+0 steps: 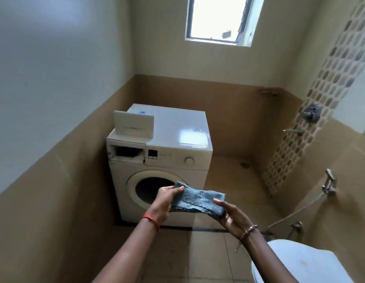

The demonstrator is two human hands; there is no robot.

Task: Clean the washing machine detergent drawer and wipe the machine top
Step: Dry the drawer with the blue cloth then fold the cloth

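Both grips clamped on blue cloth [198, 201], left hand [164, 203], right hand [231, 216]: folding for wiping. Drawer [133, 124] parked centre-frame atop machine [177, 127].

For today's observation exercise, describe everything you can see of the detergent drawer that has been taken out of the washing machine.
The detergent drawer is white and looks like plastic, with a flat rectangular front panel bearing a shallow recessed grip. It stands on the left front part of the machine top, its panel upright and facing the camera, so its compartments are hidden. Directly below, the drawer slot in the machine's front gapes open and dark. Neither hand touches the drawer.
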